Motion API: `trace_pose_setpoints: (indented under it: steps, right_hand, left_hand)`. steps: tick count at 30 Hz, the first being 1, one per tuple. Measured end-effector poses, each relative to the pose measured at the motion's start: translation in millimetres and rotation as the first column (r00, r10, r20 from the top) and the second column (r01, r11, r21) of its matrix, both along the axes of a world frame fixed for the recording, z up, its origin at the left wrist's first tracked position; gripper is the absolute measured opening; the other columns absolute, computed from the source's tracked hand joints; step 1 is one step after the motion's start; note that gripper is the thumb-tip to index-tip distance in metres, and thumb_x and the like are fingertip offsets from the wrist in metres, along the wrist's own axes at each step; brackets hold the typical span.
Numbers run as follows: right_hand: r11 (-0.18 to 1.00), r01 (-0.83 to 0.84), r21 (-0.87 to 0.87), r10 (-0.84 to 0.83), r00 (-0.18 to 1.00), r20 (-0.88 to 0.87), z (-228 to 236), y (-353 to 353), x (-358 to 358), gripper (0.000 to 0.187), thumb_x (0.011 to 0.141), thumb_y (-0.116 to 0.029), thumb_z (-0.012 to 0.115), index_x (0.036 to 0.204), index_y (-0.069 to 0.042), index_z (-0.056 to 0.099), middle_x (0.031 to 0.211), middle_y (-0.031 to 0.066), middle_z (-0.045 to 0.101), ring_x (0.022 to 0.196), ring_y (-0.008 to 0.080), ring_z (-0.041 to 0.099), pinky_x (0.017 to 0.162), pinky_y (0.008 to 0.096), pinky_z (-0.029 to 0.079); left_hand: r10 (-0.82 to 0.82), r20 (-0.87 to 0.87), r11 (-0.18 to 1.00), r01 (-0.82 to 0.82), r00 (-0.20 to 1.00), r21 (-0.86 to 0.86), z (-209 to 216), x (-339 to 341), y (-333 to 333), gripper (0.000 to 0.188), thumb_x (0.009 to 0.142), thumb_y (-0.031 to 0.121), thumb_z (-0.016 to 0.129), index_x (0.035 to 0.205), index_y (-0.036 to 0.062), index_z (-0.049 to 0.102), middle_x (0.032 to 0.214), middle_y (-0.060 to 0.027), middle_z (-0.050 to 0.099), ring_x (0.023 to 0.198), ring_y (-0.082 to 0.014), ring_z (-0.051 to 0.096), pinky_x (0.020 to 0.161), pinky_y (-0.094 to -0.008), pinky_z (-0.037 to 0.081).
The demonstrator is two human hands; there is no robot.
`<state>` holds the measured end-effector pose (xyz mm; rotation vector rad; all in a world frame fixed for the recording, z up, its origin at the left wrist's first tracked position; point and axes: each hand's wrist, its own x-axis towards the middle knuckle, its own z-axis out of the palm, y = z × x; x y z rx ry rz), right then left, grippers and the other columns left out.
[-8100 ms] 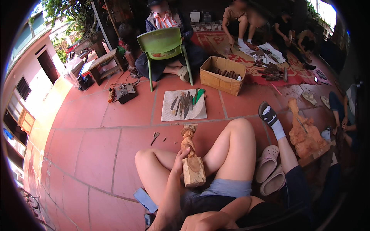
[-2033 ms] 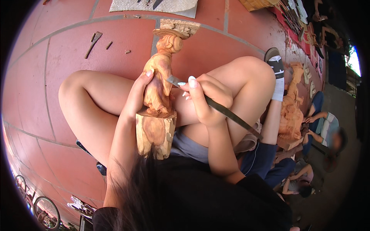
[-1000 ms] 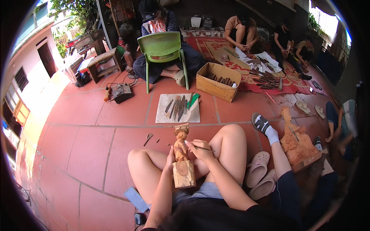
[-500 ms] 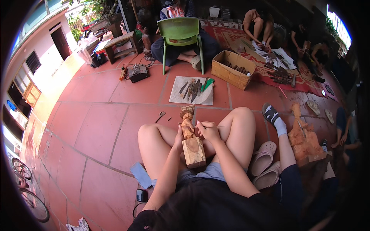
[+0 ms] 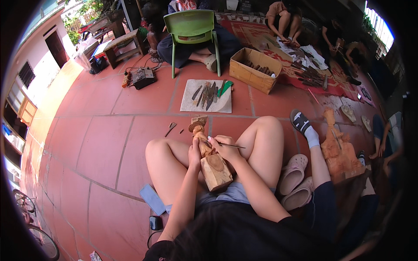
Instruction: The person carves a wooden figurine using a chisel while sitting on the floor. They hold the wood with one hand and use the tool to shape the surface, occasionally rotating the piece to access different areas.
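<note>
The head view looks down on a person seated on a red tiled floor point(image 5: 100, 143) with bare knees drawn up and a wooden carving point(image 5: 209, 156) propped between the thighs, its blocky base low in the lap and its narrow carved top leaning away toward the tiles. The left hand point(image 5: 194, 154) is closed around the carving's middle on its left side, thumb up along the wood. The right hand point(image 5: 224, 150) is closed on a thin chisel point(image 5: 230, 145), pinched near the fingertips, with the shaft running out level to the right above the right thigh and its tip at the carving. A phone point(image 5: 152, 199) lies on the floor just beside the left thigh. Ahead of the knees a pale mat point(image 5: 191, 102) carries a row of tools point(image 5: 208, 93), and two small chips lie on the tiles near it. Beyond stand a green chair point(image 5: 191, 26) and a cardboard box point(image 5: 254, 76) with dark sticks in it. To the right, another person's leg in a sock and sandal lies beside a second carving point(image 5: 339, 150), with pale clogs point(image 5: 294, 180) near the right knee. Other people sit on a patterned rug point(image 5: 261, 35) at the far side.
</note>
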<state>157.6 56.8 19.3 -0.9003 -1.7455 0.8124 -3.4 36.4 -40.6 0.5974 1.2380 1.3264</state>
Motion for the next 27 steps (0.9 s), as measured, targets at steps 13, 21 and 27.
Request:
trace_pose_setpoints:
  steps: [13, 21, 27]
  right_hand:
    - [0.865, 0.364, -0.345, -0.394, 0.919, -0.017, 0, 9, 6, 0.066, 0.101, -0.053, 0.048, 0.065, 0.001, 0.061, 0.053, 0.012, 0.054, 0.051, 0.0234, 0.054, 0.054, 0.0396, 0.042]
    - [0.732, 0.146, -0.666, 0.184, 0.898, 0.4, -7, 42, -27, 0.076, 0.094, -0.063, 0.054, 0.071, 0.01, 0.059, 0.055, 0.0134, 0.056, 0.05, 0.0254, 0.06, 0.049, 0.0414, 0.046]
    - [0.919, 0.111, -0.378, 0.057, 0.912, 0.405, -47, 61, -35, 0.055, 0.095, -0.046, 0.062, 0.083, 0.008, 0.067, 0.071, 0.0222, 0.068, 0.065, 0.0293, 0.068, 0.061, 0.0423, 0.05]
  left_hand:
    - [-0.196, 0.345, 0.98, 0.196, 0.918, 0.036, 5, -11, -7, 0.056, 0.091, 0.046, 0.061, 0.121, -0.0012, 0.055, 0.102, -0.0154, 0.065, 0.087, -0.0252, 0.066, 0.079, -0.0376, 0.055]
    - [-0.29, 0.498, 0.957, 0.238, 0.817, 0.167, 8, -26, -21, 0.076, 0.079, 0.052, 0.06, 0.133, -0.0005, 0.049, 0.121, -0.0203, 0.063, 0.109, -0.0361, 0.061, 0.099, -0.053, 0.047]
    - [-0.269, 0.501, 0.963, 0.213, 0.823, 0.167, 2, -19, -16, 0.068, 0.081, 0.049, 0.06, 0.129, 0.0014, 0.052, 0.114, -0.0191, 0.065, 0.102, -0.0347, 0.064, 0.094, -0.0467, 0.051]
